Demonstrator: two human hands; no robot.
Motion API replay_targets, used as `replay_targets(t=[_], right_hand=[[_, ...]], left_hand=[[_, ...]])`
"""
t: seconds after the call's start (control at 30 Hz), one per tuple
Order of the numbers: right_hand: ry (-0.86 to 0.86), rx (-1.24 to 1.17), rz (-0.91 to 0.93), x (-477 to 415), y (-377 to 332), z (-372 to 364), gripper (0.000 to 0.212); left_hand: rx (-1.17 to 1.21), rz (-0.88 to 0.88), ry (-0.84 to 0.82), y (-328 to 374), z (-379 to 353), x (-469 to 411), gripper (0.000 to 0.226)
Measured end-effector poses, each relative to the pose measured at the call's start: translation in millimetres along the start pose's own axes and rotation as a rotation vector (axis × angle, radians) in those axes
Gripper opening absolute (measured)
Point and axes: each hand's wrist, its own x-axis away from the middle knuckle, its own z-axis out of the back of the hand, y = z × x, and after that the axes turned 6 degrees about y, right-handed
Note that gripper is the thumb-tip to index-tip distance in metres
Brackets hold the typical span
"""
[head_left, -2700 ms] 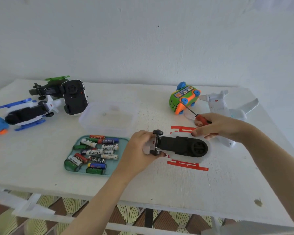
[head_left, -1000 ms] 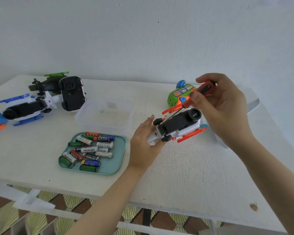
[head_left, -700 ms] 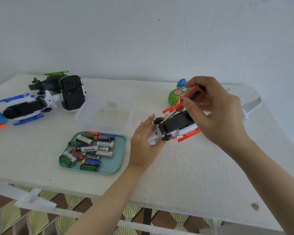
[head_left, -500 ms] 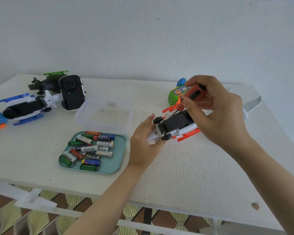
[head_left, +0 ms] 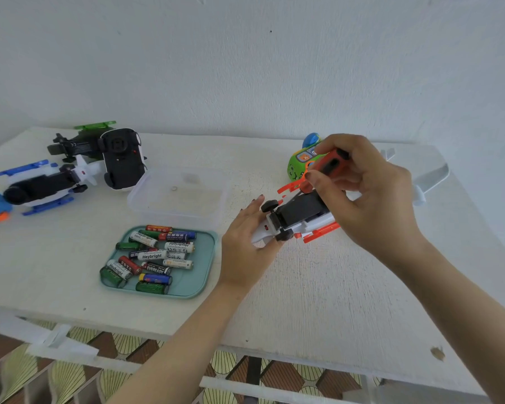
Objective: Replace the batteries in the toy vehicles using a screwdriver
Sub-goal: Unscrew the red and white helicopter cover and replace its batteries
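A white toy helicopter with red rotor blades (head_left: 299,217) is tilted up off the table, its black underside facing me. My left hand (head_left: 245,243) holds its tail end, fingers wrapped under the white body. My right hand (head_left: 362,193) grips a screwdriver with a red and black handle (head_left: 328,166); its thin shaft points down into the black underside. A teal tray (head_left: 200,275) holds several loose batteries (head_left: 152,256).
A clear plastic box (head_left: 181,193) with a small screw in it stands behind the tray. A black car, a green helicopter and a blue-bladed helicopter (head_left: 41,185) lie at the back left. A green toy (head_left: 299,163) and a white plane (head_left: 429,176) sit behind my right hand.
The helicopter was lifted from flat on the table and tilted. My right hand rose with the screwdriver and set its tip onto the underside; in the last half second little has moved.
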Motion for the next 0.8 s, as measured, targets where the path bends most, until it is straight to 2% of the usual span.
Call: replay_targets(t=[0.3, 0.43, 0.6, 0.7, 0.8], right_hand=[[-0.122, 0.058, 0.155, -1, -4, -2, 0.040], [-0.050, 0.056, 0.213, -6, -4, -4, 0.042], [0.149, 0.057, 0.165, -9, -6, -11, 0.031], [0.137, -0.047, 0.030, -8, -8, -12, 0.027], [0.119, -0.048, 0.049, -5, -7, -15, 0.025]], left_hand=[[0.045, 0.053, -0.007, 0, -2, 1, 0.063], [0.030, 0.053, -0.073, -6, -1, 1, 0.041], [0.023, 0.052, -0.005, -1, -1, 2, 0.054], [0.010, 0.027, -0.005, 2, -1, 0, 0.053], [0.011, 0.054, -0.017, 4, 0, 0, 0.060]])
